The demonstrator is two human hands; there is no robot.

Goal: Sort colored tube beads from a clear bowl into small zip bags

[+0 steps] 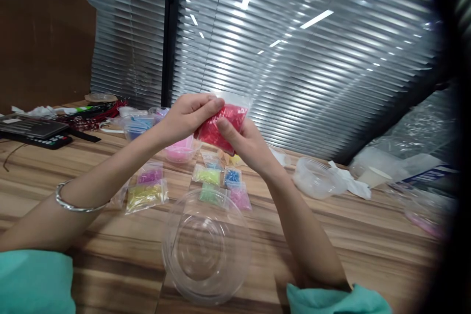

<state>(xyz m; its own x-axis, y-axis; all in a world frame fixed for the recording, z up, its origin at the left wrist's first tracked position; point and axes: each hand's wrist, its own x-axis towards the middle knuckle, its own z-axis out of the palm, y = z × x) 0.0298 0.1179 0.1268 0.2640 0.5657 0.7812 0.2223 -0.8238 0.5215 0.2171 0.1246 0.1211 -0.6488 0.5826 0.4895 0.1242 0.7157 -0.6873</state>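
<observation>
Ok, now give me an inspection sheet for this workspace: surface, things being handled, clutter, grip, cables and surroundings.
Surface: brown-striped wood-grain tabletop.
Things handled: clear packet of small red pieces, raised above the tabletop; clear round plastic bowl below; small clear packets of coloured pieces beyond it and to its left.
Clutter: black flat device with buttons at left; cloudy round plastic tub and crumpled white paper at right.
Grip: left hand and right hand both hold the red packet.
Cables: tangled red-and-black cords, back left; whether electrical, cannot tell.
Surroundings: silver slatted blinds, black upright post, brown panel at left.
</observation>
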